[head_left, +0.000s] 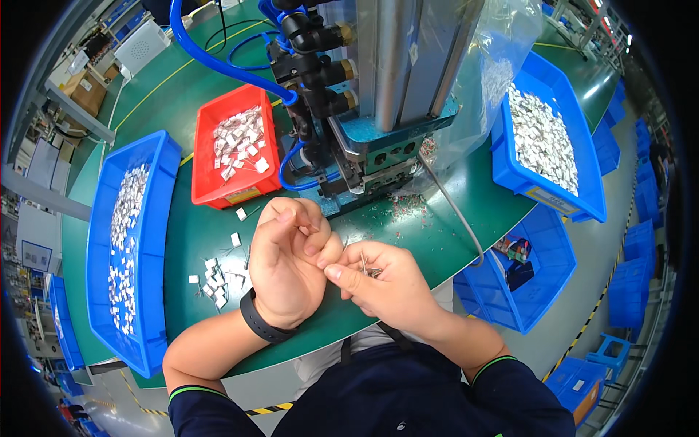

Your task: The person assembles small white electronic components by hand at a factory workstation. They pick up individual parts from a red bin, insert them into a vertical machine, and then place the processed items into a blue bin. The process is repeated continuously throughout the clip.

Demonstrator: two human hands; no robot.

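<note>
We see the right hand (393,288) pinching thin metallic leads (373,272), left hand (287,273) curled, contents unclear; a loose pinch could scatter them across the green table (466,207).

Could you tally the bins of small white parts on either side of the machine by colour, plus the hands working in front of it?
Red bin: 1
Blue bins, far left and right: 2
Hands, left and right: 2
Total: 5
</note>
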